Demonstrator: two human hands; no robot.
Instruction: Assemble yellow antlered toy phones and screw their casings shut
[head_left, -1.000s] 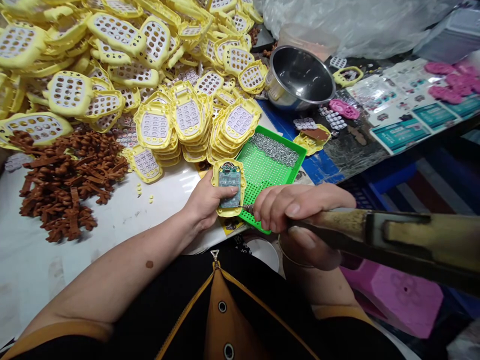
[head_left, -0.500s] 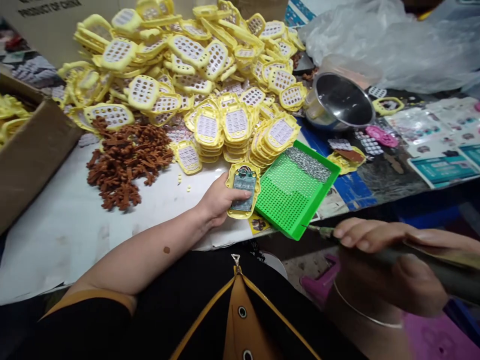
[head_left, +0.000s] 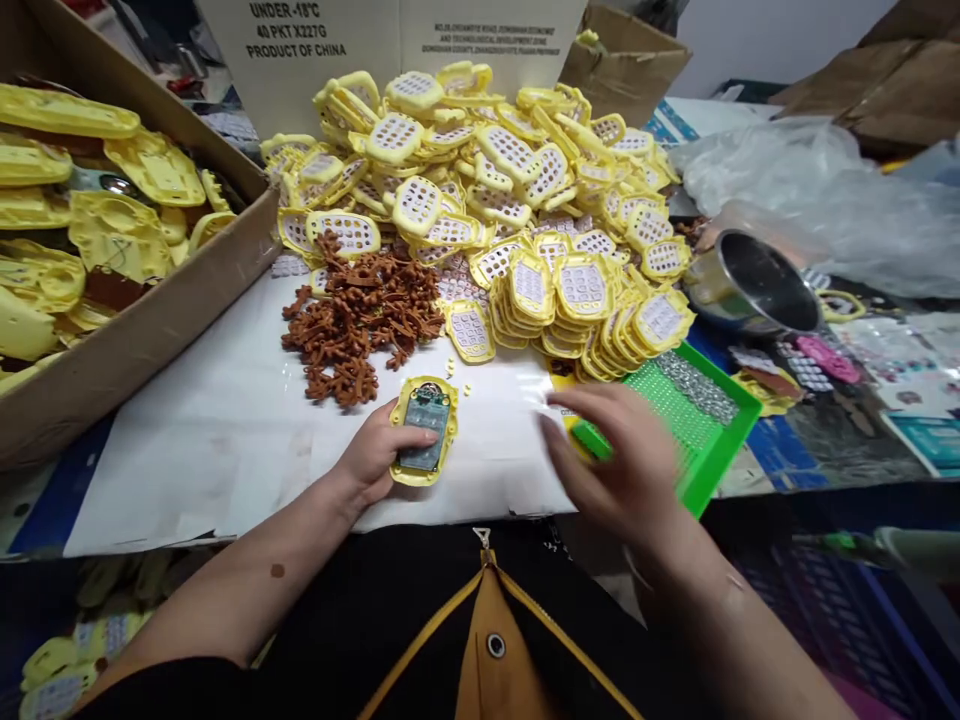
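Observation:
My left hand [head_left: 373,452] is closed round a yellow toy-phone shell [head_left: 424,432] with a green circuit board set in it, held flat on the white sheet [head_left: 195,430]. My right hand [head_left: 619,460] hovers empty, fingers spread and blurred by motion, over the near left corner of the green perforated tray [head_left: 705,455]. A strip of small metal screws [head_left: 694,385] lies along the tray's far side. The screwdriver [head_left: 892,545] hangs at the far right, away from both hands.
A big heap of yellow keypad shells [head_left: 525,190] fills the table's back, with neat stacks [head_left: 585,300] in front. Brown rubber parts [head_left: 360,320] lie in a pile. A cardboard box [head_left: 150,310] of yellow shells stands at left, a steel bowl [head_left: 750,285] at right.
My right hand has let go of the screwdriver and moved left to the tray's near corner. The view has swung up and left; my left hand keeps hold of the shell.

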